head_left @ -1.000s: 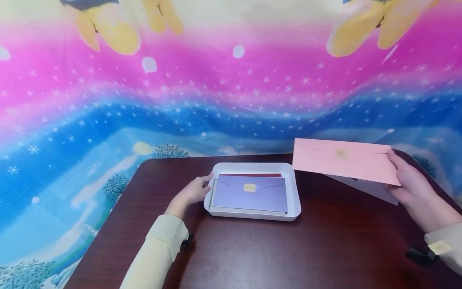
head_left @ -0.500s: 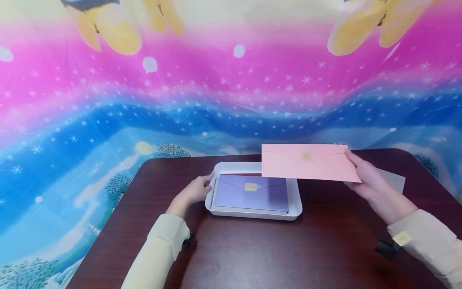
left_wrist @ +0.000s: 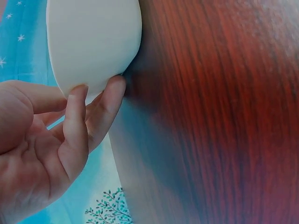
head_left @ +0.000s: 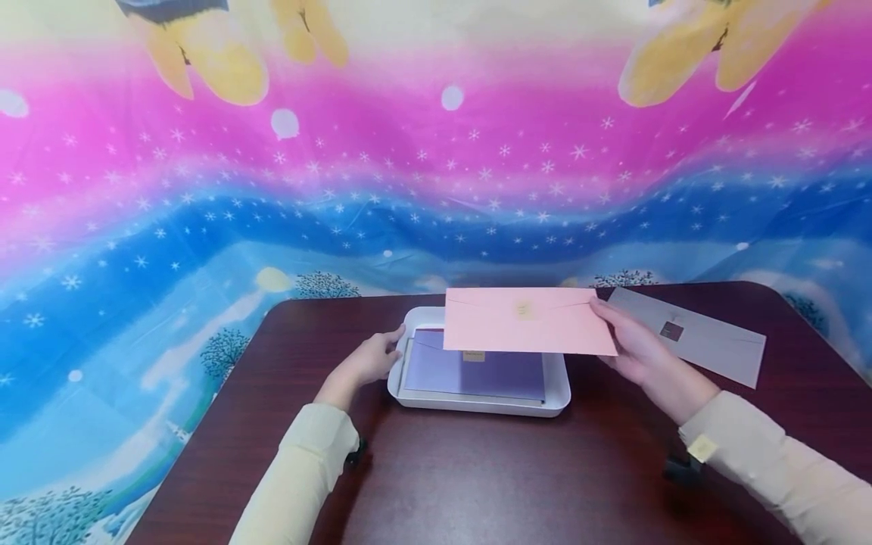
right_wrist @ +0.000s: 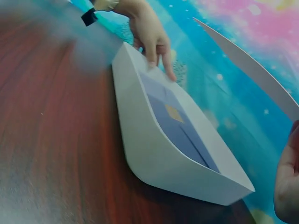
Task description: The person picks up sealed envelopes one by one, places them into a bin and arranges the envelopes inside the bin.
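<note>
A pink envelope [head_left: 504, 319] with a small gold seal is held level by my right hand [head_left: 636, 344], which pinches its right end, thumb on top. The envelope hangs above the white tray [head_left: 477, 409] and covers its far right part in the head view. Inside the tray lies a purple envelope [head_left: 443, 375] with a pale seal, on top of other flat pieces. My left hand [head_left: 368, 359] holds the tray's left end. In the left wrist view, fingertips [left_wrist: 77, 91] press the outer wall while another finger reaches the rim.
A grey envelope [head_left: 715, 344] with a dark square seal lies on the dark wooden table [head_left: 511, 477], behind the right hand. A colourful printed cloth [head_left: 409, 197] hangs along the table's far edge.
My right hand has carried the pink envelope leftward and lower, from the right of the tray to over it, uncovering the grey envelope. The left hand and tray stay in place.
</note>
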Demonstrator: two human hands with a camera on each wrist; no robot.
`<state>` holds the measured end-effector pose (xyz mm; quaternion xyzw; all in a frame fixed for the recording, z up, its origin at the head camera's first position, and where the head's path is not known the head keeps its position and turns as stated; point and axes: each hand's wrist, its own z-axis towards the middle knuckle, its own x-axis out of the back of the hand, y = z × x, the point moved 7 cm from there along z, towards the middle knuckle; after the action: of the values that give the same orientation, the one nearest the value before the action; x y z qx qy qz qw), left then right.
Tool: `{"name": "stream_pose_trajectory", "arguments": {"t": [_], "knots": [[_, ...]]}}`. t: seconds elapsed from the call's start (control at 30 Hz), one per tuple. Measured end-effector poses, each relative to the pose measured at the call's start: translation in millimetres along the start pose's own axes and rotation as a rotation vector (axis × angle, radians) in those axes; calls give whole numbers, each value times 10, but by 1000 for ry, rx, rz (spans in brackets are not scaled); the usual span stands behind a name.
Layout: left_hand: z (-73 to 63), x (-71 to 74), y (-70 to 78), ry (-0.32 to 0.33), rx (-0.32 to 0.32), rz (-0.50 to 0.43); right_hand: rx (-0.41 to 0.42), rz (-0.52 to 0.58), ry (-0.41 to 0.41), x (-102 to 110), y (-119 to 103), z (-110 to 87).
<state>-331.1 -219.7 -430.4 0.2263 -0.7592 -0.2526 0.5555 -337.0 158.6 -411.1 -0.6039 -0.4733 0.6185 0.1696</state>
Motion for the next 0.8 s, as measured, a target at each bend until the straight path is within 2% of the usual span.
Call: {"name": "stream_pose_trajectory", "arguments": {"t": [0.17,0.4,0.8], "knots": [[-7,-9,-1,1,14,-15,-48,-94,23,-104,160,59],[-2,-11,-4,2,5,-25,-48,-157,0,-193,342,87],[-10,-3,11,-6,-18,-17,-70,-218,-48,-296,463,108]]}}
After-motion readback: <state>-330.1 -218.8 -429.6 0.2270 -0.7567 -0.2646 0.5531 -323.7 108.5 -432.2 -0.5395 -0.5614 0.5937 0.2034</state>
